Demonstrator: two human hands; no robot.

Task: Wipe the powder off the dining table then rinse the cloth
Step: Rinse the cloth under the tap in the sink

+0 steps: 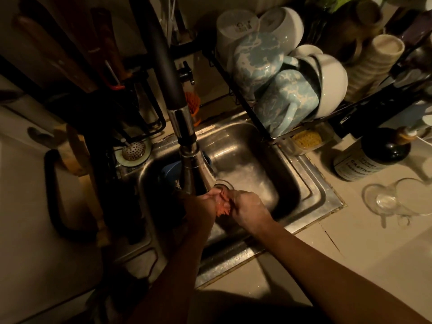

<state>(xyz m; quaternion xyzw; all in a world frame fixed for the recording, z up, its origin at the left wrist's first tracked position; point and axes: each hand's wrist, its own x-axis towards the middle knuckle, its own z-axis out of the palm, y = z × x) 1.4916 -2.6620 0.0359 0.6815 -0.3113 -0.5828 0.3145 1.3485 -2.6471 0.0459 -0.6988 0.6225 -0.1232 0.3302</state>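
Observation:
Both hands are over the steel sink [301,181], just under the spout of the tall faucet [187,146]. Between them is a small bunched pinkish-orange cloth [222,208]. My left hand [202,206] grips its left side and my right hand [247,210] grips its right side, fingers curled round it. Most of the cloth is hidden inside the two fists. The drain [223,184] lies just beyond the hands. Whether water is running is hard to tell in the dim light.
A dish rack [261,127] with mugs and bowls overhangs the sink's right side. A dark soap bottle [371,157] and an upturned glass [397,199] stand on the counter at right. A blue bowl [170,171] sits in the sink behind the faucet. A strainer [133,150] lies at left.

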